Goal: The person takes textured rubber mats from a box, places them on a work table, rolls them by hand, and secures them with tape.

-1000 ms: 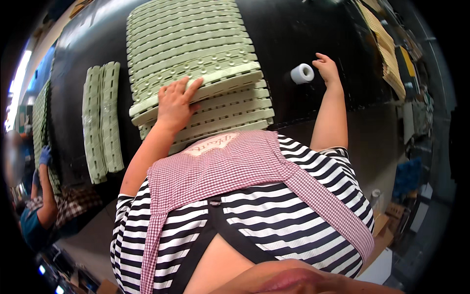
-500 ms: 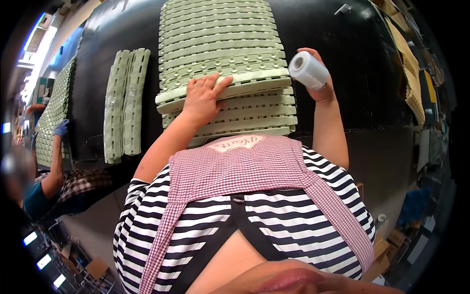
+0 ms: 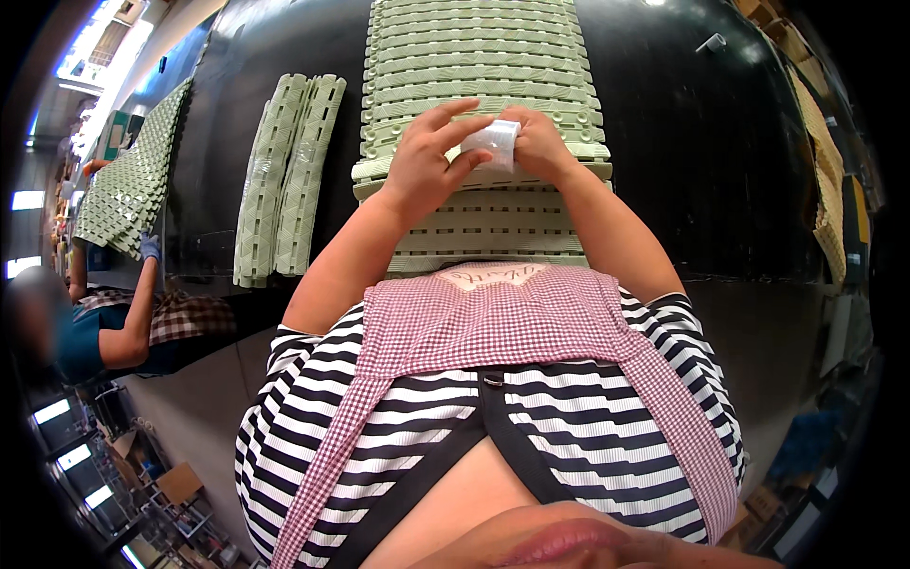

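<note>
A small roll of clear stretch film [image 3: 500,145] is held above the pale green slatted plastic mat [image 3: 479,85]. My right hand [image 3: 540,144] is closed round the roll's right end. At its left end is my left hand [image 3: 427,156], fingers spread, with index finger and thumb on either side of the film; whether they touch it is hard to tell. Beneath both hands, the mat's near edge lies folded over as a thick ridge [image 3: 374,174]. More slats [image 3: 493,228] of it show between this ridge and my apron.
Two narrow green slatted strips [image 3: 310,175], partly covered in clear film, lie on the black table [image 3: 701,180] to the left. Farther left, a gloved co-worker's hand [image 3: 150,247] is at another green mat [image 3: 133,185]. A small clear piece [image 3: 711,43] lies far right.
My right hand has brought the film roll leftward from beside the mat to over it. My left hand has lifted off the folded edge and come to the roll. The view has shifted slightly.
</note>
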Motion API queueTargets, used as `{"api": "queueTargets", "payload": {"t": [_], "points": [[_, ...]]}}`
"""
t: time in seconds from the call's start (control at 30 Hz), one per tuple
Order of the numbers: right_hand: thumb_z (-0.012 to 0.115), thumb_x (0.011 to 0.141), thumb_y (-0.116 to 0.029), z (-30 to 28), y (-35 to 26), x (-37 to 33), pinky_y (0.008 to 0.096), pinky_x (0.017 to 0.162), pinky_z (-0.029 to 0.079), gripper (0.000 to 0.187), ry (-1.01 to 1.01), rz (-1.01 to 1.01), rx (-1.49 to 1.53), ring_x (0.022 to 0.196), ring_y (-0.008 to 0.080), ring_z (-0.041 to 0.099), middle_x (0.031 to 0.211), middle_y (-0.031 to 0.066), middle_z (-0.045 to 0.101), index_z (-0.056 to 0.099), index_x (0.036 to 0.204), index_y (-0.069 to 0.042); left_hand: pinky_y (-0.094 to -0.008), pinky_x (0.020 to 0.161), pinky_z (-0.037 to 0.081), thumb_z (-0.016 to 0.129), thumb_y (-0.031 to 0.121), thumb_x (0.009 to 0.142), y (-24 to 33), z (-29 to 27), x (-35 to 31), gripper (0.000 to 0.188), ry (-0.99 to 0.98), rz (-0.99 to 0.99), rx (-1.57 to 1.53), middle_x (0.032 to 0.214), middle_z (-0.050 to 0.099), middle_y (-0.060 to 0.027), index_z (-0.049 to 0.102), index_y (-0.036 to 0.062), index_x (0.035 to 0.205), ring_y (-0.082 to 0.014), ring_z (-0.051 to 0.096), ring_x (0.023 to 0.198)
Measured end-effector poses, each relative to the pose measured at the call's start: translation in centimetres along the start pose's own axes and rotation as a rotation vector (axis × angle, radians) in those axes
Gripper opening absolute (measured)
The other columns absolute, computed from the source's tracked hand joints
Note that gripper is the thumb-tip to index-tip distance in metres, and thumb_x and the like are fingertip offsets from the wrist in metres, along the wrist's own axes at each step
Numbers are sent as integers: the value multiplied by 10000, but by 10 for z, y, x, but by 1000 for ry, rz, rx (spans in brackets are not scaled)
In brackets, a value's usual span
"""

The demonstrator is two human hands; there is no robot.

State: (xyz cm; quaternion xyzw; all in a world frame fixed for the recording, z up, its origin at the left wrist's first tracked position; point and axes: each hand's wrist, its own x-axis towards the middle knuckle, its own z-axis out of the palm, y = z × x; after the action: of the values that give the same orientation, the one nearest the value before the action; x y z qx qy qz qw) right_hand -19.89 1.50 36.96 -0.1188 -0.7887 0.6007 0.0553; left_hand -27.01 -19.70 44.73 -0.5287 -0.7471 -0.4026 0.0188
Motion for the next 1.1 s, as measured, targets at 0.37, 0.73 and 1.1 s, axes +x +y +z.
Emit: {"api": "queueTargets", "payload": {"t": [0.37, 0.73, 1.1], "points": [[826, 750, -416, 19, -22, -68, 460, 1146, 342, 1056, 189, -518, -383, 1364, 403, 453, 1502, 220, 467, 291, 1574, -30, -371, 777, 509, 717, 142, 909, -28, 19, 41, 115, -251, -340, -111, 921, 695, -115, 697, 36, 947, -262, 641, 820], [720, 826, -348, 21, -12, -72, 434, 1079, 354, 952, -18, -330, -691, 1191, 309, 553, 1253, 117, 650, 262, 1580, 8, -424, 878, 516, 806, 312, 819, -59, 15, 25, 390, -400, -534, 229, 1070, 703, -131, 658, 88, 1102, -329, 660, 1027], [729, 828, -95, -1, -27, 35, 293, 799, 519, 276, -102, -301, -75, 889, 121, 625, 992, 40, 687, 676, 1090, -26, -527, 1184, 237, 787, 234, 771, -44, 37, -80, 771, -105, -26, 526, 1534, 421, -125, 467, 116, 1463, -326, 360, 1435]]}}
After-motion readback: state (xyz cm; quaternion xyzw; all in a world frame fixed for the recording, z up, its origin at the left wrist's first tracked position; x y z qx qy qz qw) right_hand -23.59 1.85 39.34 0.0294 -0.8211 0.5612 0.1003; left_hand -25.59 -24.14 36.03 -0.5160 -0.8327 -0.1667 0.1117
